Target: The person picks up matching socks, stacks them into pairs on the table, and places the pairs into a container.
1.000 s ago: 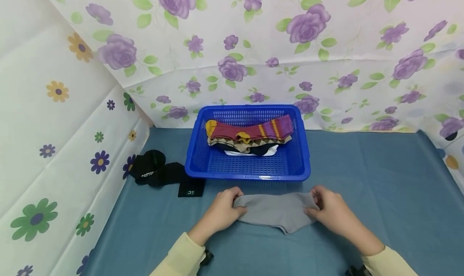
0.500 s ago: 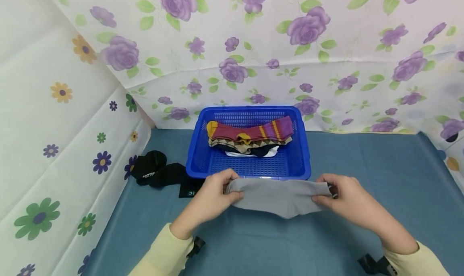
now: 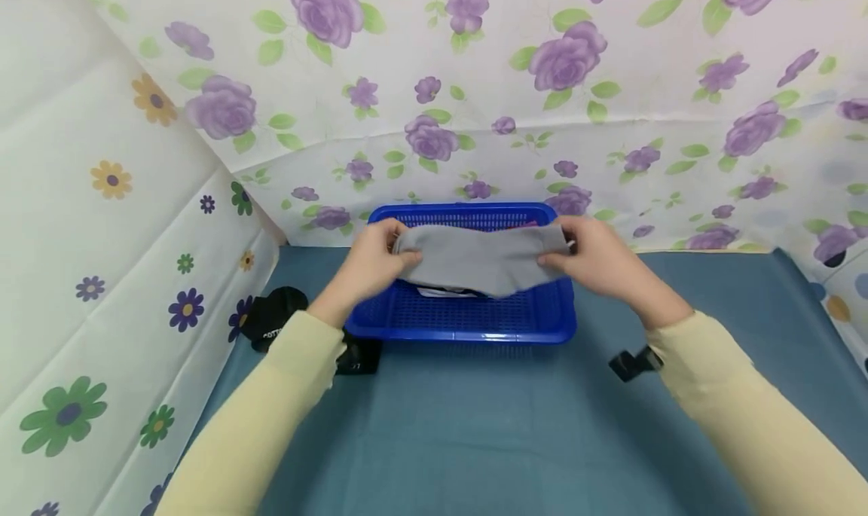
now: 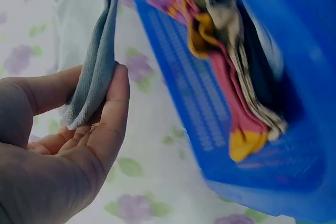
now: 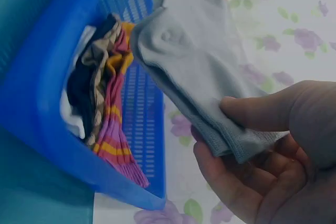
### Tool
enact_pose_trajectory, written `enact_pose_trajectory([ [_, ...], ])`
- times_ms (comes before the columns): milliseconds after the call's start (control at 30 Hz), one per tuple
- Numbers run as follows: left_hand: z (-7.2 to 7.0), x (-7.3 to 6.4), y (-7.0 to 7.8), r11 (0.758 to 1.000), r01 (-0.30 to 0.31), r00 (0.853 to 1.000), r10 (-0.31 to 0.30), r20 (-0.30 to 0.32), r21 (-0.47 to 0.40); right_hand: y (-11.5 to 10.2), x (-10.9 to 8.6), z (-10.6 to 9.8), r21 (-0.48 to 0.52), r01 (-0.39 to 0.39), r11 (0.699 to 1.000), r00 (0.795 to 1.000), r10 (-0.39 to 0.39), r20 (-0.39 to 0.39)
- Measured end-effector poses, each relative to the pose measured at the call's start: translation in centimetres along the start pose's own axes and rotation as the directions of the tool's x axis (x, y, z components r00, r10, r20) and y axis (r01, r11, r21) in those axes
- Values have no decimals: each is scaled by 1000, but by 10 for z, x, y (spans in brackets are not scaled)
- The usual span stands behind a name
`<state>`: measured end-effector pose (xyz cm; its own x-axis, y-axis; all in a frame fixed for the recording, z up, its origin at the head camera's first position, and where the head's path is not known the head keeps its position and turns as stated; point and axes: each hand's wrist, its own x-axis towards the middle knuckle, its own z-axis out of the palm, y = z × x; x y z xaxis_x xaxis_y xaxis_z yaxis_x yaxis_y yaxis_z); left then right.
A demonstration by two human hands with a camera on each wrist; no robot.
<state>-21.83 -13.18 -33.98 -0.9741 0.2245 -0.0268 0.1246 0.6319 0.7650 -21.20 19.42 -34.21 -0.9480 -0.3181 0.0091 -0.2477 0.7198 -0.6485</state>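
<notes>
A pair of grey socks (image 3: 481,260), laid one on the other, is stretched level above the blue basket (image 3: 461,335). My left hand (image 3: 373,264) pinches the toe end between thumb and fingers. At the cuff end my right hand (image 3: 593,264) grips both layers, thumb on the near face, as the right wrist view shows. Inside the basket lie folded socks in a row: maroon and purple striped socks (image 4: 223,72) with yellow heels and toes, a beige patterned pair (image 5: 98,80), a dark pair (image 5: 79,85) and something white (image 5: 68,111). In the head view the grey socks hide most of them.
Left of the basket, black socks (image 3: 274,312) with white lettering lie on the blue-green tabletop cloth (image 3: 461,425), partly behind my left sleeve. A flowered sheet (image 3: 434,87) rises just behind the basket, and another (image 3: 102,275) stands on the left.
Both hands have lifted the grey socks off the table in front of the basket and carried them forward, up and over it. The basket has stayed in place.
</notes>
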Motion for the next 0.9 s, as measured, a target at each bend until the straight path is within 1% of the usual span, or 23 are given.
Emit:
enact_pose_trajectory([
  [67,-5,15,-4,999,38,999,-38,-2,-11,-1,18,-1,-29,15,999,1000,-15,-12],
  [133,-8,28,-9,997,75,997,-75,-11,-7,0,32,-1,-57,19,998,1000,-19,-8],
  [200,-9,40,-14,994,110,994,-110,-20,13,0,45,1,-78,17,997,1000,-17,2],
  [300,-8,53,-20,985,156,988,-154,-32,67,2,62,6,-96,5,995,1000,-2,25],
  [433,-6,67,-29,967,193,981,-191,-31,165,6,82,15,-123,15,992,999,-8,54],
  [500,-5,73,-31,956,202,979,-200,-29,213,7,91,19,-138,32,990,997,-21,80],
  [600,-2,81,-33,939,208,977,-211,-20,273,10,102,25,-160,40,986,991,-19,130],
  [667,0,86,-34,928,211,976,-219,-9,308,10,108,27,-187,40,981,987,-10,157],
  [767,3,94,-37,907,214,974,-226,-8,364,9,113,30,-220,22,975,984,18,178],
  [867,5,98,-41,885,227,971,-239,-21,407,10,117,33,-239,-1,971,982,46,181],
  [900,6,99,-42,881,231,970,-243,-26,413,11,117,34,-241,-16,970,981,62,185],
])
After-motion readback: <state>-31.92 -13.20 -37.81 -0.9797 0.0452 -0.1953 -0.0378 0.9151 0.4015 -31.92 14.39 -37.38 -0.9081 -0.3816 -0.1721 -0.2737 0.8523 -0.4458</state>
